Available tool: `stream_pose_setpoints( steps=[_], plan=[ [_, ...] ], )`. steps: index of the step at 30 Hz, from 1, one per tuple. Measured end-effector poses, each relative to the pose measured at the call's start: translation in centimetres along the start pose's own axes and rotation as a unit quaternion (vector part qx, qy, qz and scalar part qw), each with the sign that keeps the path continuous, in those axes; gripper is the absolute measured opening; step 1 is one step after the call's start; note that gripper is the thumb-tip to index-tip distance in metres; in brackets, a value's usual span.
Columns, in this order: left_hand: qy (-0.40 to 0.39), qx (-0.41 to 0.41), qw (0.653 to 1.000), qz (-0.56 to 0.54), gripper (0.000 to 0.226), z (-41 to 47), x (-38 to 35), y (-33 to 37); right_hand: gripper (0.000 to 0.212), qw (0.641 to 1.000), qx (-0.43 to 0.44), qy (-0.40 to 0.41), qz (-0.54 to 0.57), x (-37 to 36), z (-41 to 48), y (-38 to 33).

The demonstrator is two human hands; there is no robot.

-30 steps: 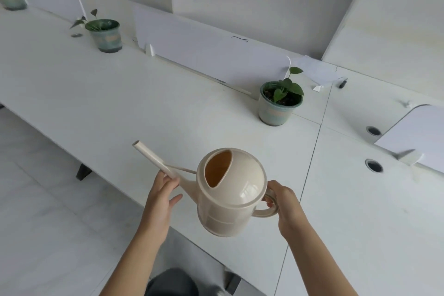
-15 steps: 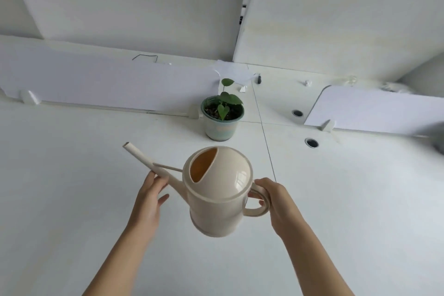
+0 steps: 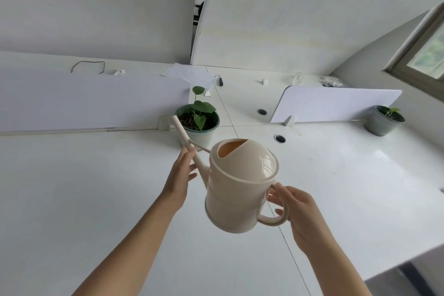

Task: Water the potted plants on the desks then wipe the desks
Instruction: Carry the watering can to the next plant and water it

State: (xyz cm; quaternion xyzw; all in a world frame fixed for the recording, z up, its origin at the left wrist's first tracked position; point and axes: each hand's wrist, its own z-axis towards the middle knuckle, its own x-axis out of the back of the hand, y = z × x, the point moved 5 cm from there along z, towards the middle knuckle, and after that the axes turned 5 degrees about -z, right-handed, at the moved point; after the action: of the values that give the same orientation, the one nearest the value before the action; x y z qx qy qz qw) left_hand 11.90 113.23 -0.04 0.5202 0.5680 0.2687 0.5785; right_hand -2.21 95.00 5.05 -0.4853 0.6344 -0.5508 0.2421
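Fingers (image 3: 276, 196) grip watering can (image 3: 240, 185) above white desk (image 3: 84, 199).

White divider panels (image 3: 91, 101) standing upright; loose paper sheet (image 3: 189, 72) and black cord (image 3: 87, 66) behind; window (image 3: 425, 55) at right.

The watering can (image 3: 240, 187) is a glossy cream, its filling hole showing a warmer orange-tan inside. The worktop (image 3: 84, 199) is plain white, and so are the low divider panels (image 3: 91, 101). The nearer plant pot (image 3: 200, 137) is pale green with a darker green rim, dark soil and bright green leaves. The far pot (image 3: 382, 122) is dull grey-green. The window frame (image 3: 413, 55) is olive-brown.
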Motion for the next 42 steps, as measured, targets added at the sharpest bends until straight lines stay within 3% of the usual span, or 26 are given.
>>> stream_pose_setpoints(
  steps=[13,17,32,39,42],
  plan=[
    [0.008,0.074,0.997,0.012,0.049,6.4,-2.1,-1.4,0.036,0.993,0.032,0.038,-0.111,0.6,4.2,-1.4],
    [0.020,0.089,0.996,0.013,0.039,7.8,-1.9,-1.7,0.035,0.988,0.043,0.047,-0.142,0.1,5.4,-2.4],
    [0.025,0.142,0.989,0.016,0.050,10.4,-3.9,-3.9,0.047,0.982,0.033,0.084,-0.166,1.8,8.5,-2.3],
    [0.002,0.140,0.990,0.023,0.029,11.9,-6.2,-3.9,0.046,0.976,0.050,0.120,-0.173,3.1,9.3,-3.2],
    [-0.005,0.135,0.990,0.023,0.041,12.5,-6.9,-3.6,0.042,0.976,0.054,0.130,-0.169,3.4,9.5,-3.6]
  ],
)
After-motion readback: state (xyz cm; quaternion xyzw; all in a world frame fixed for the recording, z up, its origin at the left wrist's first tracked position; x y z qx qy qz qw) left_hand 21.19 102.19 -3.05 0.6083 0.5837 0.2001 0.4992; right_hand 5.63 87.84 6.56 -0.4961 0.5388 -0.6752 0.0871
